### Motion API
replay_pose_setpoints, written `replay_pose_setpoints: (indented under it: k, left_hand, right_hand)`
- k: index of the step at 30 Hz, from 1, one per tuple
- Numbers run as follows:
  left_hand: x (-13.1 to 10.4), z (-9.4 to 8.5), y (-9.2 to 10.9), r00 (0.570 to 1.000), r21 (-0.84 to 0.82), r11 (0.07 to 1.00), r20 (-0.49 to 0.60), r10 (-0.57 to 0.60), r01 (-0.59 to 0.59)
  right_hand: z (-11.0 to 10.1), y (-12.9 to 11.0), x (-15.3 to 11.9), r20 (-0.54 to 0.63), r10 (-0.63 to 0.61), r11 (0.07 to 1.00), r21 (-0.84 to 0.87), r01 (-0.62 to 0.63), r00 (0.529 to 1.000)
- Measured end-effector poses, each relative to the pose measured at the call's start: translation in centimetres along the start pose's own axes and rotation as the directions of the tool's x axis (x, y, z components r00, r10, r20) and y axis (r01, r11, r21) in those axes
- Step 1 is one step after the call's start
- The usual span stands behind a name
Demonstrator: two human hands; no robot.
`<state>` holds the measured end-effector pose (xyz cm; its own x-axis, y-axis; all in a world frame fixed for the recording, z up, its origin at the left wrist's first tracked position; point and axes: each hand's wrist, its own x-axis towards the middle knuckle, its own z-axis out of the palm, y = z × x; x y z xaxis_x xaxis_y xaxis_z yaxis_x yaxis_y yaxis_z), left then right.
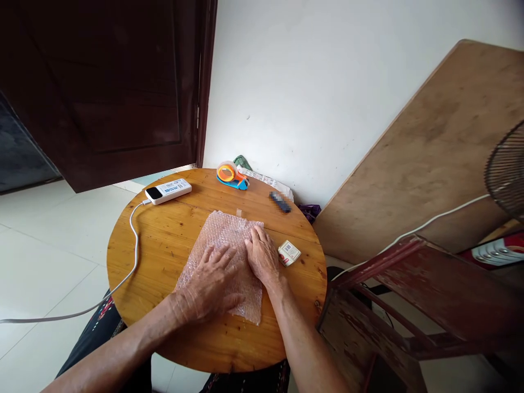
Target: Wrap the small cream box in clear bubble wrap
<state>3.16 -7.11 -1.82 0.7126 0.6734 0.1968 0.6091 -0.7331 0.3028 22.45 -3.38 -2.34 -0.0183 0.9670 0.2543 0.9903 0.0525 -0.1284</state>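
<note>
A sheet of clear, pinkish bubble wrap (pixel 223 232) lies flat on the round wooden table (pixel 143 251). My left hand (pixel 210 281) rests on its middle, palm down with the fingers spread. On the sheet's right edge lies my right hand (pixel 262 254), fingers stretched forward. Whether anything is inside the bubble wrap I cannot tell. A short piece of clear tape (pixel 239 213) shows at its far edge. Just right of my right hand is a small cream-coloured box or card (pixel 289 252) with a barcode.
At the table's far edge stands an orange and blue tape dispenser (pixel 232 176). A white power bank (pixel 168 191) with a cable (pixel 136 240) lies at the far left, and a dark, pixelated object (pixel 280 202) at the far right. A wooden chair (pixel 409 289) and fan (pixel 507 169) are on the right.
</note>
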Motion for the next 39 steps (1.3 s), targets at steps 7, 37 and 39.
replay_pose_setpoints:
  k: [7, 37, 39]
  left_hand:
    - [0.1, 1.8, -0.3, 0.998, -0.095, 0.994, -0.027, 0.06, -0.062]
    - [0.5, 0.6, 0.0, 0.997, -0.194, 0.98, -0.075, 0.034, -0.048]
    - [0.4, 0.3, -0.5, 0.994, -0.214, 0.977, -0.104, -0.017, -0.006]
  right_hand:
    - [-2.1, 0.2, 0.0, -0.138, -0.067, 0.997, 0.03, 0.072, 0.988]
    - [-2.8, -2.0, -1.6, 0.145, 0.166, 0.743, 0.632, -0.22, 0.975]
    - [-2.6, -2.1, -1.9, 0.12, 0.161, 0.752, 0.628, -0.2, 0.98]
